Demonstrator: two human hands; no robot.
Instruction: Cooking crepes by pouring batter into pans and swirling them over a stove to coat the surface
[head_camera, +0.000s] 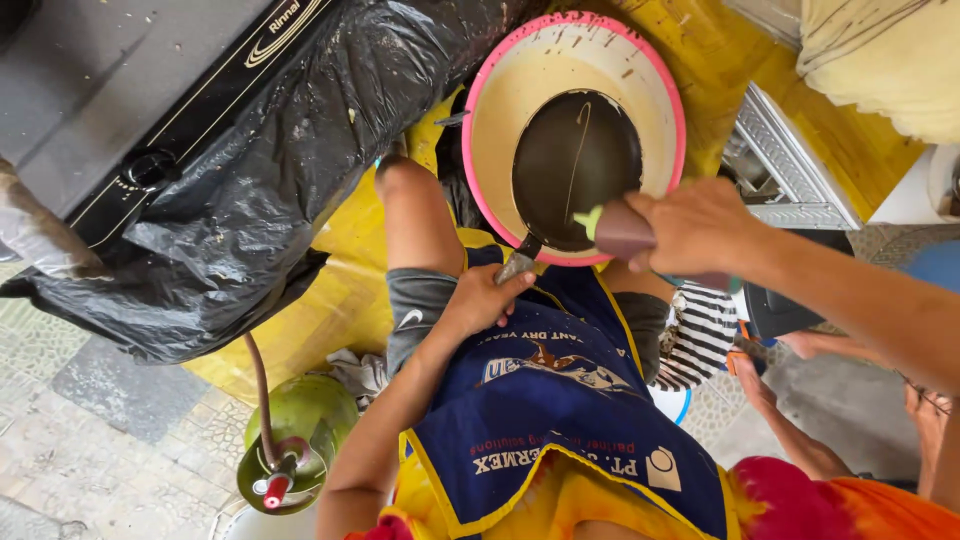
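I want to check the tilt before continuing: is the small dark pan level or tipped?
Tipped. The dark pan leans over the pink-rimmed basin, held by its handle in the left hand.

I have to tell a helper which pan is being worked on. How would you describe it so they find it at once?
Start at the pink-rimmed basin tilted against the yellow table edge. Over its cream inside lies the small dark frying pan, round and wet with batter. The left hand grips its handle; the right hand holds a brown tool at its rim.
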